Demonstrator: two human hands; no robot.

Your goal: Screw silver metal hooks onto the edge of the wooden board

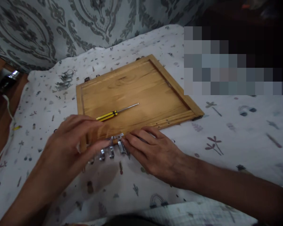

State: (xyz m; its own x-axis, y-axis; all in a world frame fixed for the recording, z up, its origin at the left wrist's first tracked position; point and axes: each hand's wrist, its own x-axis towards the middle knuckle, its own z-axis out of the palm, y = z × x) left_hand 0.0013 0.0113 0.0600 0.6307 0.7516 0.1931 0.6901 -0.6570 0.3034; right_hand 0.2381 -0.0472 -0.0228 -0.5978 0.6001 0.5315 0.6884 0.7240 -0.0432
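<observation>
A framed wooden panel (pixel 124 91) lies flat on a patterned sheet. Across it rests a screwdriver (pixel 108 115) with a yellow and black handle, its tip pointing right. At the panel's near edge sits a silver metal bracket (pixel 118 137) with several curved metal pieces (pixel 111 152) below it. My right hand (pixel 153 150) is laid over the edge, its fingertips together on the bracket's right side. My left hand (pixel 79 135) is at the bracket's left, thumb and fingers apart, thumb tip near the metal; whether it touches is unclear.
A patterned sheet (pixel 226 141) covers the surface around the panel. Silver metal pieces (pixel 66 80) lie beyond the panel's left corner. At the far left are a brown wooden edge (pixel 21 100) and a white cable (pixel 8 138). A patterned fabric (pixel 85 25) hangs behind.
</observation>
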